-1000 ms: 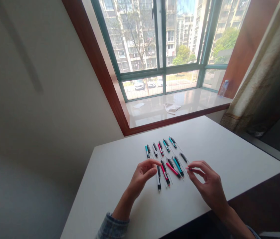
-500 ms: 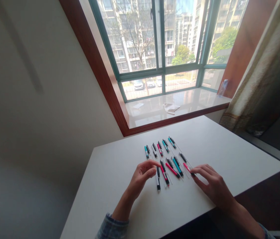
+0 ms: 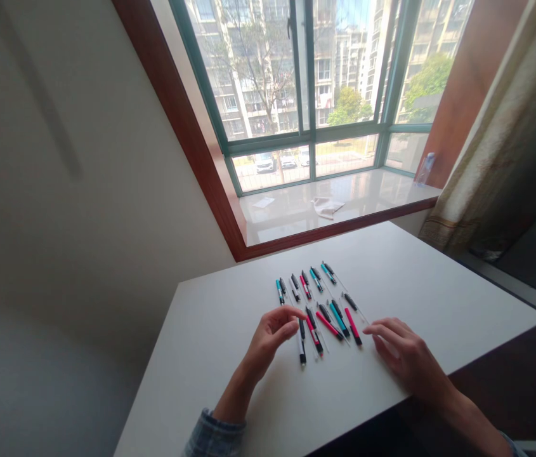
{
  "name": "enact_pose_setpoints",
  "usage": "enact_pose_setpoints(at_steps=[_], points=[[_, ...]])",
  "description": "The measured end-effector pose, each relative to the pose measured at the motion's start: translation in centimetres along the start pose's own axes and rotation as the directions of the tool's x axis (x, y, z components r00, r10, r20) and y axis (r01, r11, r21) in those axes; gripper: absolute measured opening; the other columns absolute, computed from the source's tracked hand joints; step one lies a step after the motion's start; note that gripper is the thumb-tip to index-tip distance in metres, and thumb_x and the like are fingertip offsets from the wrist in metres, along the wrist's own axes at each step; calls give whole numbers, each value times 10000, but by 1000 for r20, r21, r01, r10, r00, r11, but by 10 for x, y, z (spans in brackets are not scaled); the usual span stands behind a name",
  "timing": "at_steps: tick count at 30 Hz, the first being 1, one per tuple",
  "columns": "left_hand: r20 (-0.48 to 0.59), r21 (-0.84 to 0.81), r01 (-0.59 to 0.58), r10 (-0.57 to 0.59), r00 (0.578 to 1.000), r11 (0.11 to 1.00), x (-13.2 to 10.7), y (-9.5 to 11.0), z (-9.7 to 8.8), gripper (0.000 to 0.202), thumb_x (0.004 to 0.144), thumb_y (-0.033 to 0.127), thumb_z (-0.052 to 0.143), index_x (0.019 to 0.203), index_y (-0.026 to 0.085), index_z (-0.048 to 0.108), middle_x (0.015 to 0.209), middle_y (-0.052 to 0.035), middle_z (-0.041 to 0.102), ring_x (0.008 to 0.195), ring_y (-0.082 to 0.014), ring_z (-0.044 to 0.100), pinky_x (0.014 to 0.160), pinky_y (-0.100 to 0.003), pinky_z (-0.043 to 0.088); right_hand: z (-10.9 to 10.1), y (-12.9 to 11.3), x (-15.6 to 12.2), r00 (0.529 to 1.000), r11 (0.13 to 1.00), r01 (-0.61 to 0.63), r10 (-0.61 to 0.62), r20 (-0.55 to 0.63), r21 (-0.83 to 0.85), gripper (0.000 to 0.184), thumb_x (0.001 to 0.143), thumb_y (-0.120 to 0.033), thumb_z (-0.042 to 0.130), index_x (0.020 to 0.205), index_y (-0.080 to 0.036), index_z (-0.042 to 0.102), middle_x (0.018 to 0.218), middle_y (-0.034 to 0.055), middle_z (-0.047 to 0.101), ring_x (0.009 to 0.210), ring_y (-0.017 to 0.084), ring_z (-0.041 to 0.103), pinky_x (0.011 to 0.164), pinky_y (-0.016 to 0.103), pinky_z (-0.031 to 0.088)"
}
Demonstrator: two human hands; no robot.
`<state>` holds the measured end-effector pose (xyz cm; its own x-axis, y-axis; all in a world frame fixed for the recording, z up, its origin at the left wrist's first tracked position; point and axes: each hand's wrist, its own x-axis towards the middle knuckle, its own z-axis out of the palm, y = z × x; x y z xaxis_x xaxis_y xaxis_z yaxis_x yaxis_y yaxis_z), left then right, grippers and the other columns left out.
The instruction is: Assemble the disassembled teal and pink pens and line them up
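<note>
Pen parts lie in two rows on the white table (image 3: pixel 229 330): coloured barrels, black grip pieces and thin refills. My left hand (image 3: pixel 268 336) is curled loosely at the left end of the nearer row, thumb and index finger apart. Its index fingertip is by a red barrel (image 3: pixel 314 333); whether they touch I cannot tell. Under its thumb side lies a white-and-black barrel (image 3: pixel 302 349). My right hand (image 3: pixel 403 352) is just right of another red barrel (image 3: pixel 352 327), apart from it and holding nothing. A black grip piece (image 3: pixel 350 301) lies beyond that barrel.
The farther row includes a teal barrel (image 3: pixel 328 273). Behind the table is a window sill (image 3: pixel 287 219) with a crumpled cloth or paper (image 3: pixel 327 207) and a clear bottle (image 3: pixel 425 169). A curtain (image 3: pixel 486 139) hangs at the right, and a wall (image 3: pixel 82 254) stands at the left.
My right hand has let go of the red barrel, which now lies flat and turned more lengthwise beside the teal one. My left hand has hardly moved.
</note>
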<state>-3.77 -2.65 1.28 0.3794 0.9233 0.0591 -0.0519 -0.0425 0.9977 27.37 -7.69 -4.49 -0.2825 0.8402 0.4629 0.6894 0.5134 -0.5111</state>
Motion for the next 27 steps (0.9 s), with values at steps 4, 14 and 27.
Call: enact_pose_setpoints(at_steps=[4,14,27], points=[[-4,13,15,-15,1000,1000,0,3,1,300,862,444,718,945,157,738,664,27,446,650,-127,358,637,-262,305,-1,-4,2,997,997,71,-71,33,-9,296,1004,-198,521,1232,-301,679,1127,79,682,1035,253,654,862,416,585],[-3,23,17,-17,1000,1000,0,4,2,299,862,447,717,943,159,738,663,29,434,642,-124,344,627,-258,302,-2,-6,3,999,999,43,-44,-11,-23,215,982,-264,584,1152,-287,715,1118,81,696,1056,271,658,866,423,616],[-1,26,10,-10,1000,1000,1,1,1,290,867,434,709,955,159,737,667,34,408,644,-124,323,626,-259,277,3,1,1,1000,1000,-5,6,-12,9,178,999,-264,554,1093,-264,706,1039,75,713,1029,271,647,871,430,605]])
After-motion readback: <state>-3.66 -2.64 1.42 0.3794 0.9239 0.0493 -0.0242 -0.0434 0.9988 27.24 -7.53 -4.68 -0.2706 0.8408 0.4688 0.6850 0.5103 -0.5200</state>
